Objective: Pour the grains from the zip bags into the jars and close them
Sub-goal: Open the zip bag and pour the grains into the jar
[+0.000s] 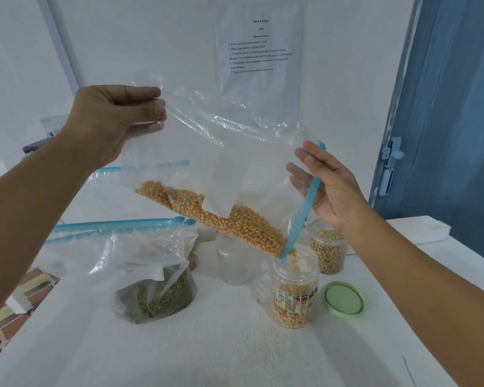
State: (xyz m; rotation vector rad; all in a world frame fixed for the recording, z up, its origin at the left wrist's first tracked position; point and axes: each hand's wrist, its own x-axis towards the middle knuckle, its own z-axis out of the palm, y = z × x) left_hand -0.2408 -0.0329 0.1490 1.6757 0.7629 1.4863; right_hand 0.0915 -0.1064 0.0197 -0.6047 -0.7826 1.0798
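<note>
**Corn kernels running from a tilted zip bag into an open jar**

A white table (235, 344) is carrying everything. Above its middle, a large clear plastic zip bag with a blue seal strip (221, 169) is hanging tilted, its sealed bottom raised toward the left and its open mouth dipping down to the right. Yellow-orange corn kernels (235, 224) are lying along its lower edge and spilling from the mouth. The left hand (115, 118) is pinching the bag's upper corner, fingers curled on the plastic. The right hand (327, 185) is holding the blue mouth strip, fingers nearly straight on the far side and thumb on the near side.

A second clear zip bag of green grains (151, 280) is slumping toward the table's left edge. Directly beneath the spilling mouth, a clear plastic jar with a printed label (295, 291) is standing uncapped, about half full of kernels. Behind it, toward the right edge, a clear jar of beige grains (329, 252) is standing. A pale green round lid (344, 300) is lying just right of the labelled jar.
</note>
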